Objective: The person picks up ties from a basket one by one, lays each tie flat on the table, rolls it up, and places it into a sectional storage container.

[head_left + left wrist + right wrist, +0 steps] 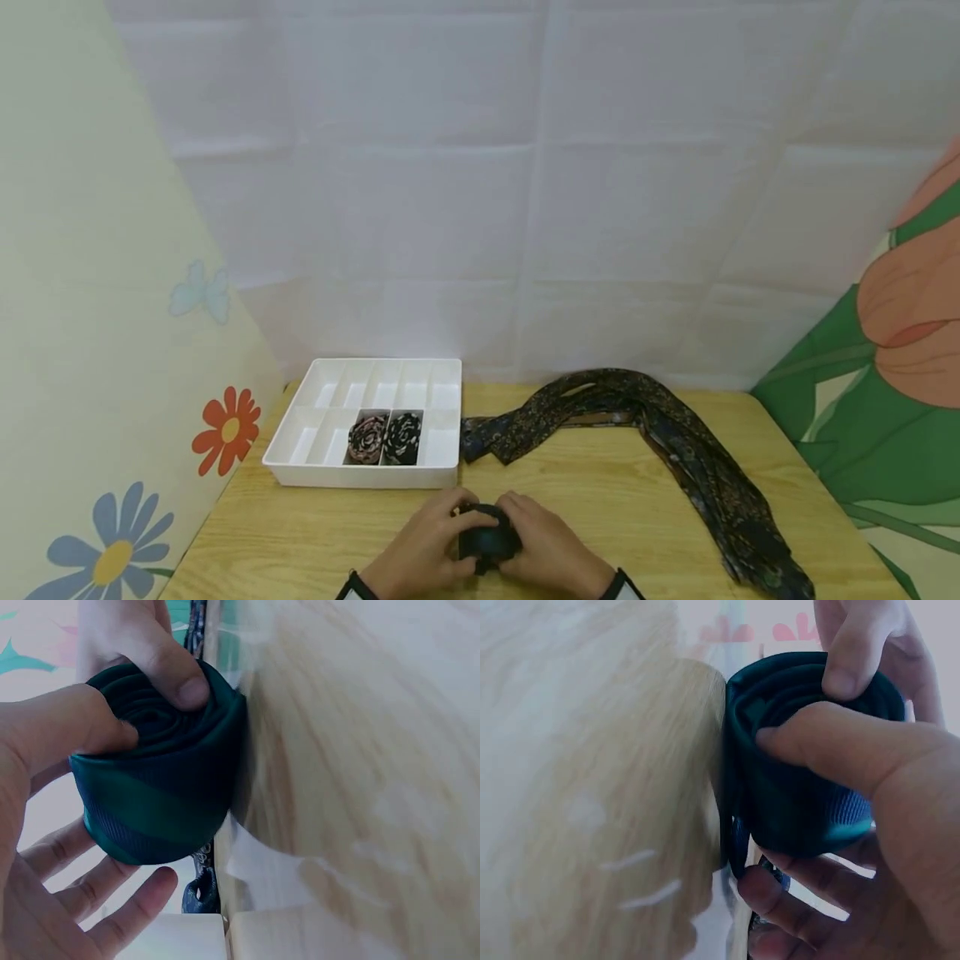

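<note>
Both hands hold a necktie (487, 537) wound into a thick coil, close over the table near its front. In the left wrist view, the coiled necktie (157, 806) has dark green and navy diagonal stripes, and its spiral side faces the thumbs. The left hand (431, 537) grips it from the left, thumb on the spiral and fingers around the far side. From the right, the right hand (551, 546) holds it with the thumb pressed on the spiral. A short loose end hangs by the right fingers (761, 889) in the right wrist view.
A white divided tray (360, 477) stands at the back left. Two compartments hold rolled ties, one pinkish-patterned (366, 439) and one black and white (402, 437). Dark patterned neckties (697, 454) lie in an arc across the right side. A white sheet (525, 208) hangs behind the table.
</note>
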`<state>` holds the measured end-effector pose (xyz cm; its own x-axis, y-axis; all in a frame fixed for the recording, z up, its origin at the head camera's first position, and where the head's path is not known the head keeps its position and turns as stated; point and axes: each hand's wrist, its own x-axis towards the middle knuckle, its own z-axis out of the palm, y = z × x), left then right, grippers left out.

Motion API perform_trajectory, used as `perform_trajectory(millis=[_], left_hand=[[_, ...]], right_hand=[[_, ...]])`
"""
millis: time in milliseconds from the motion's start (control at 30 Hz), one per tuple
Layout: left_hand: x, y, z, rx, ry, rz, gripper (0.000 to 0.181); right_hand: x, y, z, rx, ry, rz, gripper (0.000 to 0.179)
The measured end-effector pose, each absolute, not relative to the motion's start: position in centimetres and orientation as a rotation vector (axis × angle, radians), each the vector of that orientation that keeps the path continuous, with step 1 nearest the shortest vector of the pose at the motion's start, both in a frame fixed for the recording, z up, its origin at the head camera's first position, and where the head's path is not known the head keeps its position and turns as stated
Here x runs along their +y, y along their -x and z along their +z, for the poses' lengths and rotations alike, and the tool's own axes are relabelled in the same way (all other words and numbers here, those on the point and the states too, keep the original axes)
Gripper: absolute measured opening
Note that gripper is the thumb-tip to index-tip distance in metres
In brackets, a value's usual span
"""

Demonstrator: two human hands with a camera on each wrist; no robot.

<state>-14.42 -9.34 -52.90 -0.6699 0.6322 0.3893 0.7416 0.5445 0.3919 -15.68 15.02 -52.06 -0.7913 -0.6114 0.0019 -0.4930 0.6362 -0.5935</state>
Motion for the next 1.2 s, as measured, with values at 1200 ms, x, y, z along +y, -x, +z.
perform_trajectory(millis=[1200], left_hand=[[-8.7,14.7,-54.2,-2.700,0.423,-2.167,0.055]], right_hand=[[14.9,14.9,-52.4,2.673,1.003,-1.186,0.044]])
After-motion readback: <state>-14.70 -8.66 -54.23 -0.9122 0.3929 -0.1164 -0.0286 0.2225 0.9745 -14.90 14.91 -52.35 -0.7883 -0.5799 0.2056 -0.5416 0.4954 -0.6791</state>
